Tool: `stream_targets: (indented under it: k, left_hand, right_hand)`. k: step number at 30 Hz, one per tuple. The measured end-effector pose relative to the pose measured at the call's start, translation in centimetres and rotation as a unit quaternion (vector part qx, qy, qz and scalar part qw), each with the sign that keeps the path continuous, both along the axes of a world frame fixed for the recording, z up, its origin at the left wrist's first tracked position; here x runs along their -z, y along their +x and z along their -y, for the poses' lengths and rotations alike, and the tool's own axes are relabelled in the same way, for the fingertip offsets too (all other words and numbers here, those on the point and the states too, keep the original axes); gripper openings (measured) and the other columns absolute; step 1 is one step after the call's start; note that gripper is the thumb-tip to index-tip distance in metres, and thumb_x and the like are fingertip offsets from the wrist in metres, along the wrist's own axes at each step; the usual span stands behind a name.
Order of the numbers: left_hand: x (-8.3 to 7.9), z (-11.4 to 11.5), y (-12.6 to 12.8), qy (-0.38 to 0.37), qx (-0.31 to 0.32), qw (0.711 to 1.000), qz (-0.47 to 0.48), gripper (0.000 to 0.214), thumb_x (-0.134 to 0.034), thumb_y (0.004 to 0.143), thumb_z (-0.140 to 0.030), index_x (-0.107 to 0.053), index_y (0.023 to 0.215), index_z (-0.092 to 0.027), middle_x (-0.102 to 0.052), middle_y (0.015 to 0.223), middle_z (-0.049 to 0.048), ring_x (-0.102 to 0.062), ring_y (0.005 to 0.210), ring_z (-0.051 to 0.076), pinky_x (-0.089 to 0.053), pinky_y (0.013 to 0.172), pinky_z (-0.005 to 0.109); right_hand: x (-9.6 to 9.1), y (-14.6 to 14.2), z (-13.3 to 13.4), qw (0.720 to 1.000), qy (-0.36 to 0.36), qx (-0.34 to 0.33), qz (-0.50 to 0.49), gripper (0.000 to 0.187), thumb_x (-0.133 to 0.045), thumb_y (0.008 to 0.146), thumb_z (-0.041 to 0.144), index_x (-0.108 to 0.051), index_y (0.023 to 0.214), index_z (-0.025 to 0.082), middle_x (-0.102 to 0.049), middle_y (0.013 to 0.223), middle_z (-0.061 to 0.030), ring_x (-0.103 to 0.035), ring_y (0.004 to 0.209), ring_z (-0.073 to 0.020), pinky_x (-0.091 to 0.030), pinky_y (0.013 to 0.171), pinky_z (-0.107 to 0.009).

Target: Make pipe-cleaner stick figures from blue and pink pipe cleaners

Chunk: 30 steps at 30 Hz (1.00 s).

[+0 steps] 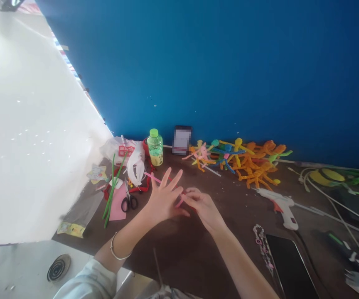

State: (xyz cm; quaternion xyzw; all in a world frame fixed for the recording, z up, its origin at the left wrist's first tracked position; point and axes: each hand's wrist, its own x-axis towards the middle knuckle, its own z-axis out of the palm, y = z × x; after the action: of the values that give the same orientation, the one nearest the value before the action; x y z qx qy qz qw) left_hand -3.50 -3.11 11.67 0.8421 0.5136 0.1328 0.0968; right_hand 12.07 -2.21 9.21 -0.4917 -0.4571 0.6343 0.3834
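Note:
My left hand [164,198] is raised over the brown table [179,249] with its fingers spread apart. A pink pipe cleaner [154,178] runs across and between those fingers. My right hand [202,205] is beside it, fingers pinched on the pipe cleaner's near end by the left palm. A thin bracelet [117,249] circles my left wrist.
Black scissors [129,201], green pipe cleaners [112,189] and a white bag [136,164] lie at the left. A green-capped bottle [155,147] stands by the blue wall. Pipe-cleaner figures [244,160] are piled behind. A white glue gun [281,205] and a phone [291,265] lie at the right.

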Motion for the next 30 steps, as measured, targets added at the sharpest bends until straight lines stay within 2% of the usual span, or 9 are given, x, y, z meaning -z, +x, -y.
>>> stream_targets:
  k: [3,7,10,14,19,21,26,28,30]
  left_hand:
    - [0.6,-0.2,-0.1,-0.07,0.025,0.996,0.05,0.062,-0.057,0.059,-0.065,-0.052,0.105,-0.024,-0.041,0.134,0.0099,-0.028,0.124,0.035,-0.018,0.095,0.063]
    - [1.9,-0.2,0.5,-0.063,-0.041,0.993,0.088,0.043,-0.06,0.065,-0.05,-0.054,0.096,-0.022,-0.058,0.11,0.0084,-0.036,0.12,0.033,-0.017,0.097,0.06]
    - [2.7,0.1,1.4,-0.033,-0.078,0.99,0.11,0.043,-0.063,0.062,-0.038,-0.052,0.1,-0.021,-0.056,0.109,0.0086,-0.037,0.118,0.031,-0.022,0.097,0.056]
    - [3.3,0.8,2.3,0.019,-0.153,0.981,0.117,0.049,-0.059,0.065,-0.035,-0.047,0.11,-0.021,-0.048,0.122,0.0108,-0.034,0.119,0.031,-0.026,0.094,0.056]
    - [3.5,1.0,2.5,0.087,-0.221,0.97,0.051,0.028,-0.054,0.071,-0.026,-0.056,0.099,-0.025,-0.035,0.138,0.0078,-0.029,0.121,0.037,-0.026,0.087,0.062]
    - [3.5,0.8,2.2,0.107,-0.209,0.971,0.034,0.017,-0.051,0.074,-0.025,-0.059,0.089,-0.024,-0.034,0.139,0.0059,-0.028,0.123,0.037,-0.02,0.088,0.065]
    - [3.5,-0.1,1.1,0.099,-0.124,0.987,0.04,0.014,-0.052,0.077,-0.028,-0.06,0.086,-0.023,-0.063,0.108,0.0068,-0.042,0.116,0.03,-0.005,0.094,0.068]
    - [3.2,-0.3,0.9,0.091,-0.113,0.989,0.033,0.013,-0.055,0.075,-0.031,-0.061,0.084,-0.024,-0.06,0.112,0.0061,-0.042,0.116,0.03,-0.009,0.094,0.069]
    - [2.8,-0.3,0.9,0.092,-0.119,0.989,0.007,0.009,-0.057,0.074,-0.029,-0.063,0.078,-0.023,-0.047,0.13,0.0047,-0.034,0.121,0.034,-0.014,0.091,0.071]
  right_hand:
    - [0.3,-0.3,0.0,0.999,-0.006,0.021,-0.037,0.02,-0.074,0.057,0.04,-0.07,0.059,0.02,-0.051,0.111,-0.0068,-0.044,0.11,-0.0241,-0.036,0.089,-0.032]
    - [0.4,-0.7,0.1,0.997,-0.012,0.028,-0.074,0.018,-0.073,0.06,0.039,-0.07,0.059,0.022,-0.047,0.123,-0.0063,-0.032,0.123,-0.0263,-0.031,0.096,-0.035]
    - [0.5,-1.0,0.2,0.996,-0.001,0.028,-0.09,0.018,-0.072,0.062,0.039,-0.069,0.056,0.022,-0.051,0.121,-0.0055,-0.028,0.126,-0.0259,-0.027,0.1,-0.036]
    - [0.8,-1.3,0.4,0.995,0.005,0.034,-0.098,0.019,-0.07,0.064,0.038,-0.067,0.054,0.022,-0.05,0.122,-0.0046,-0.026,0.128,-0.0252,-0.026,0.101,-0.036]
    - [1.3,-1.4,0.5,0.995,0.0,0.034,-0.096,0.016,-0.068,0.066,0.037,-0.069,0.058,0.023,-0.051,0.122,-0.0046,-0.024,0.129,-0.0248,-0.022,0.103,-0.037]
    - [1.3,-1.3,0.4,0.995,-0.001,0.032,-0.098,0.016,-0.069,0.066,0.038,-0.07,0.06,0.023,-0.052,0.121,-0.0048,-0.024,0.129,-0.0254,-0.021,0.103,-0.037]
    - [1.1,-0.8,0.2,0.994,0.0,0.027,-0.104,0.017,-0.068,0.066,0.039,-0.072,0.063,0.023,-0.058,0.114,-0.0066,-0.024,0.129,-0.0247,-0.021,0.103,-0.036]
    - [1.2,-0.7,0.2,0.993,-0.01,0.037,-0.116,0.016,-0.069,0.065,0.038,-0.071,0.062,0.023,-0.057,0.115,-0.0063,-0.027,0.127,-0.0248,-0.022,0.102,-0.035]
    - [1.4,-0.7,0.2,0.99,-0.025,0.047,-0.128,0.015,-0.07,0.064,0.038,-0.071,0.061,0.023,-0.056,0.117,-0.0058,-0.03,0.126,-0.0254,-0.025,0.101,-0.036]
